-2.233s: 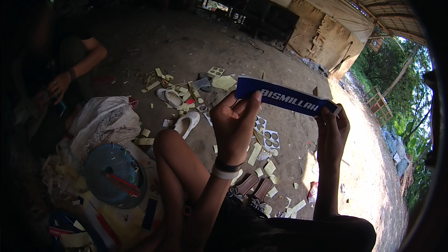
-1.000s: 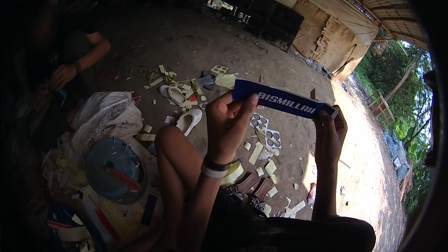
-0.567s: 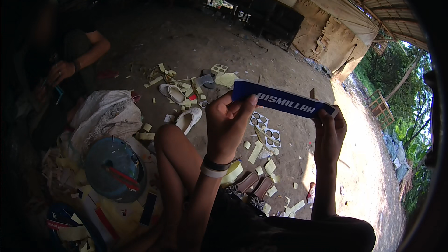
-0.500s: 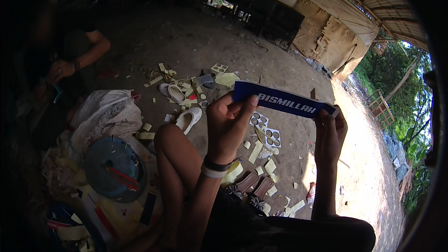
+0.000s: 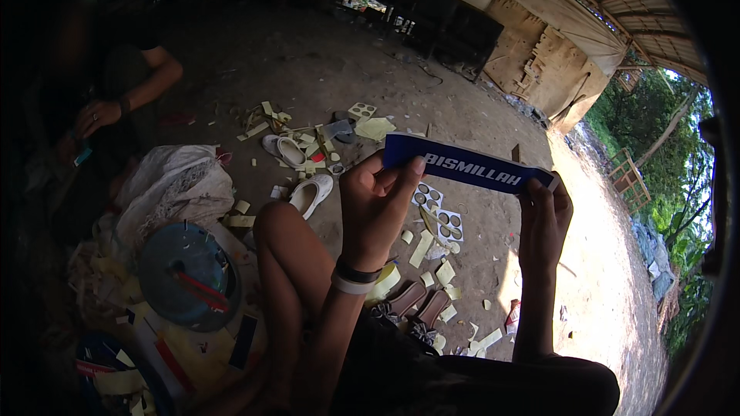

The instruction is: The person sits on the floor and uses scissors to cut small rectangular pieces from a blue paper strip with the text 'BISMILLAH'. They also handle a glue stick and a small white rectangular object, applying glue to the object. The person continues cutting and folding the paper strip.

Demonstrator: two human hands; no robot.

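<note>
A long blue sticker strip with pale lettering is stretched between my two hands, raised in front of me. My left hand pinches its left end, thumb on the printed face and fingers behind. At the other end, my right hand grips the strip near its lower right corner. The strip tilts slightly down to the right and looks nearly flat. Two dark bands circle my left wrist, one with a lighter tone. My bare knee is bent beside my left forearm.
A round bluish container with a red strip on top stands at lower left, beside a white sack. White shoes, brown sandals, sticker sheets and yellow paper scraps litter the dirt floor. Another person's hand shows at far left.
My hands and the blue strip have barely moved. At far left the other person's hand has shifted, with a small light-blue item near it.
</note>
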